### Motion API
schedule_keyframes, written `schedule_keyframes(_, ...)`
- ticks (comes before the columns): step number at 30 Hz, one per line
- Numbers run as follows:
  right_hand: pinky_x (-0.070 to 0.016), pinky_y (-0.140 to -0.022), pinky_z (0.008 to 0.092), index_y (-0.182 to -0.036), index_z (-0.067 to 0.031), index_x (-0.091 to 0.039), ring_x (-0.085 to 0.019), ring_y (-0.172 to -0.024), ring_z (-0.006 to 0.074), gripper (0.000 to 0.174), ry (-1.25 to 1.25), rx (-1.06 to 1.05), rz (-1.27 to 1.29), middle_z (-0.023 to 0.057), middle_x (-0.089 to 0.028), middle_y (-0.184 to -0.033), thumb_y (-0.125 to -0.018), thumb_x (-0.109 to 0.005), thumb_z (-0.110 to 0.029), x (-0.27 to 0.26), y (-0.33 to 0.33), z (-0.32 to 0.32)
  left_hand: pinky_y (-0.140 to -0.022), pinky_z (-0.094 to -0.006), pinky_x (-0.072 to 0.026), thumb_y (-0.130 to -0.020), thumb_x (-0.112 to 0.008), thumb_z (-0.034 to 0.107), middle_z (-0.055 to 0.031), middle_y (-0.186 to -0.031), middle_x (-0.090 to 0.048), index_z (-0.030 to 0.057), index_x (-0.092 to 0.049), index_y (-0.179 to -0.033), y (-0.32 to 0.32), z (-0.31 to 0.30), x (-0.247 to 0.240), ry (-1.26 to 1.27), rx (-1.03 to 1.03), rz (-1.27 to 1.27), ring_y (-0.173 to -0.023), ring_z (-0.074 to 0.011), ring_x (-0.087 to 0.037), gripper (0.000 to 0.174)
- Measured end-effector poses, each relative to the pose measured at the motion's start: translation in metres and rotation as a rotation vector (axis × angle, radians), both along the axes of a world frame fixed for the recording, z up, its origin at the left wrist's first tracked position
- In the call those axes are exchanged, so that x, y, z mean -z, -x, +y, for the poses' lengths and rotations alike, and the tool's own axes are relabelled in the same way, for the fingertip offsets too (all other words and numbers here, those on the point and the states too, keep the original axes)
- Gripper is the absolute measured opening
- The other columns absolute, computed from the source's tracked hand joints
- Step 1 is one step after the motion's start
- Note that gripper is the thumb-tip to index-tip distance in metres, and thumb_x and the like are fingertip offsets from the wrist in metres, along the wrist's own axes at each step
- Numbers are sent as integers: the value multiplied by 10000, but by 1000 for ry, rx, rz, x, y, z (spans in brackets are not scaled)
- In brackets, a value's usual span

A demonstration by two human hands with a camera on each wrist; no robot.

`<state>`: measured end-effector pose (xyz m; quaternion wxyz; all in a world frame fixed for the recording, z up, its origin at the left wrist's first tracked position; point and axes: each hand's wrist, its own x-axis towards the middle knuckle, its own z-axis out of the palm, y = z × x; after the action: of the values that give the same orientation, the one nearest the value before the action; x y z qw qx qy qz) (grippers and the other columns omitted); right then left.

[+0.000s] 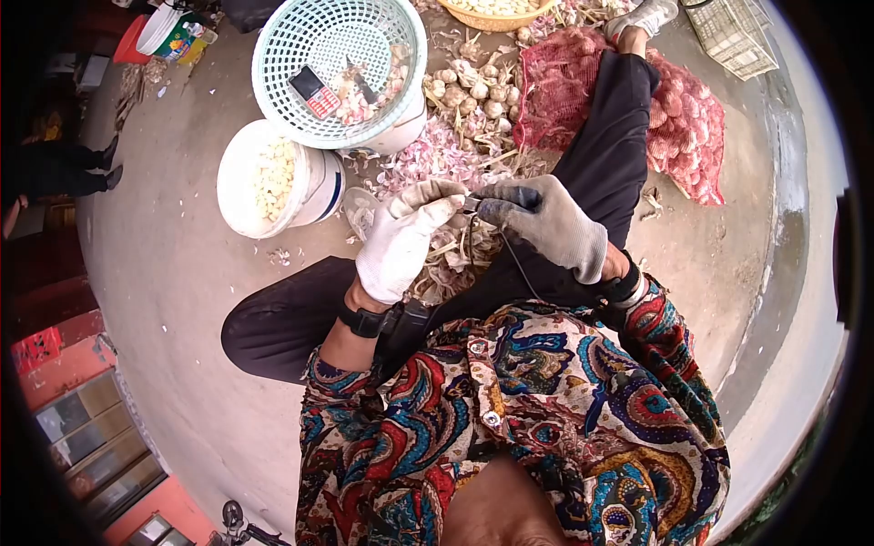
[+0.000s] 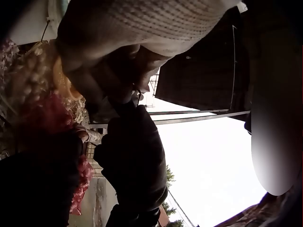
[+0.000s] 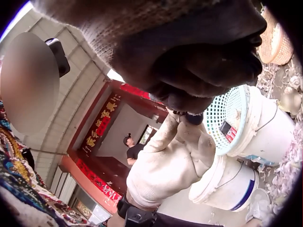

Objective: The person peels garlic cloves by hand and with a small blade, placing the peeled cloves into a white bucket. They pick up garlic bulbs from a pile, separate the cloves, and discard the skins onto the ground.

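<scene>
A small dark object (image 1: 471, 204), partly metallic-looking, is between the two gloved hands above the lap, a thin dark cord hanging near it. From the left, the left hand (image 1: 401, 237) in a white glove pinches it with thumb and fingers. The right hand (image 1: 551, 223), in a grey glove with dark fingers, grips its other side. In the right wrist view the fingertips of the left hand (image 3: 170, 165) meet those of the right hand (image 3: 180, 52), which cover most of the object. The left wrist view shows the right hand (image 2: 135, 161) as a dark silhouette.
Beyond the hands stand a bucket of peeled cloves (image 1: 273, 182) and a pale green basket (image 1: 264, 77) holding a phone (image 1: 314, 91). Garlic bulbs (image 1: 478, 89), skins (image 1: 437, 159) and a red net sack (image 1: 683, 132) lie on the floor. Another person (image 3: 135, 149) is in the background.
</scene>
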<state>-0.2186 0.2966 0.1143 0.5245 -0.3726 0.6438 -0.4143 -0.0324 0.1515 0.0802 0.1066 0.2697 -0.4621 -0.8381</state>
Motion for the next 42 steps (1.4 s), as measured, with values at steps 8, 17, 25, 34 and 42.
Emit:
schedule_keyframes(8, -408, -580, 247, -1175, -16, -727, -421, -632, 47, 255, 72, 128, 228, -22, -566, -689, -990, -680, -185, 7, -8, 0, -838, -196, -490, -973, -610, 5, -6, -1065, -695, 0, -688, -1266, 13, 16, -26, 370, -41, -167, -924, -51, -622, 303)
schedule_keyframes(17, -501, -628, 328, -1160, -49, -733, -529, -598, 154, 246, 92, 83, 503, 144, -645, -729, -972, -686, -200, 12, -11, 4, -843, -213, -491, -1041, -540, 97, -40, -1048, -706, -28, -688, -1187, 14, 14, -13, 671, -99, -210, -934, -59, -628, 242)
schedule_keyframes(25, -527, -682, 334, -1184, -45, -718, -606, -652, 168, 276, 47, 63, 472, 172, -694, -819, -963, -694, -210, -10, -9, -1, -911, -244, -492, -1057, -472, 63, -65, -1036, -692, -43, -626, -1256, 14, 19, -17, 763, -3, -260, -1013, -104, -640, 273)
schedule_keyframes(34, -464, -605, 291, -1152, -20, -731, -521, -632, 78, 264, -42, 1, 265, 23, -634, -704, -977, -669, -208, -7, 0, -7, -874, -428, -559, -986, -538, 43, -165, -1116, -717, 49, -639, -1260, 9, 7, -11, 1438, 93, -100, -997, -348, -701, 292)
schedule_keyframes(42, -318, -496, 249, -1033, -28, -773, -412, -555, 22, 250, -72, 63, -149, -67, -520, -644, -970, -694, -257, 8, 7, -9, -807, -298, -539, -1021, -535, 69, -82, -1046, -724, 57, -663, -1262, 7, 22, -4, 882, -17, -168, -888, -144, -677, 274)
